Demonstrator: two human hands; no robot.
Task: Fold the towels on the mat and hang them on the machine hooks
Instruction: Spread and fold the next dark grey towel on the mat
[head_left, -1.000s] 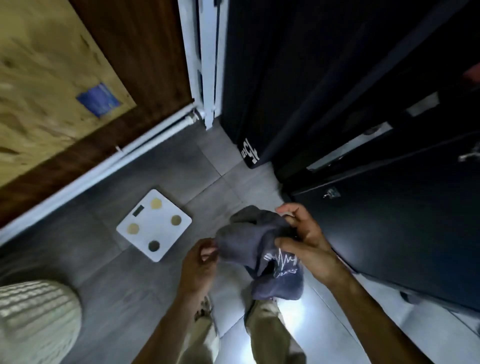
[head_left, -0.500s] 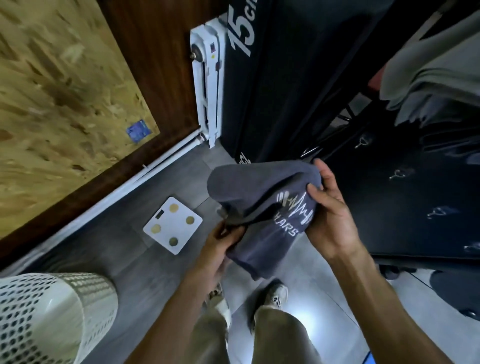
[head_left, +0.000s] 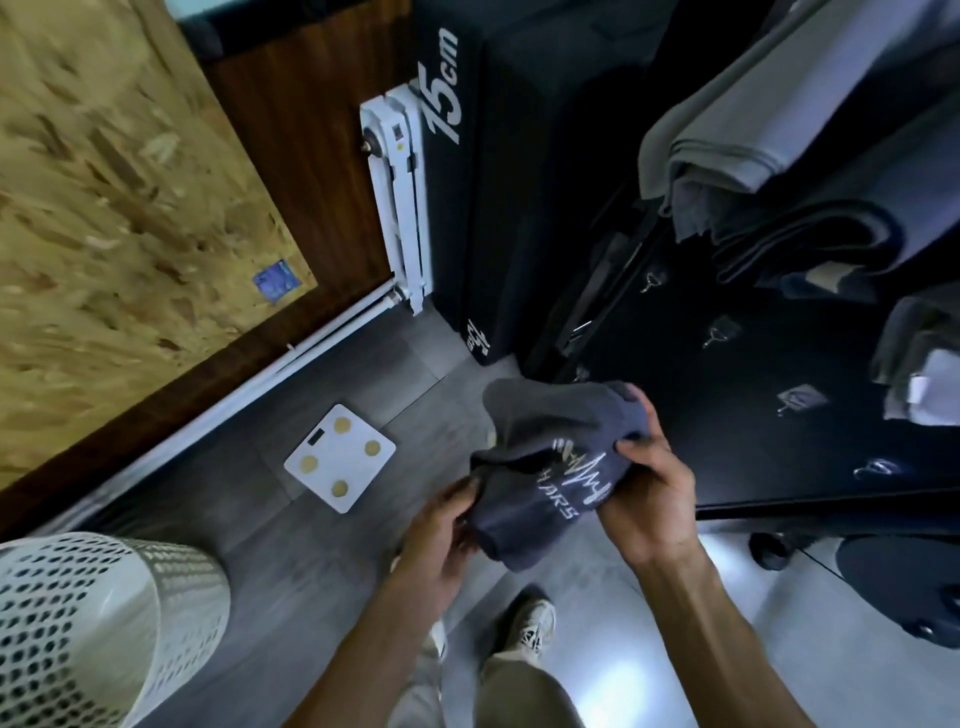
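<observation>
A dark machine panel (head_left: 769, 395) is filling the right side of the view, with small metal hooks (head_left: 719, 332) dotted across its face and several folded grey and navy towels (head_left: 769, 124) hanging over its upper part. To its left a tall black block (head_left: 467, 208) printed "15cm" is standing against the wall. A white perforated basket (head_left: 93, 623) is sitting at the lower left on the grey floor (head_left: 291, 571), and a white square scale (head_left: 340, 457) with four gold discs is lying flat nearby.

In the middle, a dark grey-blue towel (head_left: 540, 452) is being held in the air above the floor, just in front of the panel's lower edge. It is bunched into a thick, rounded fold (white lettering and a jagged line logo are showing on the lower face). The right hand (head_left: 649, 499) is gripping its right end, thumb on top and fingers curled underneath. The left hand (head_left: 441, 530) is pinching the lower left edge of the cloth between thumb and fingertips.
</observation>
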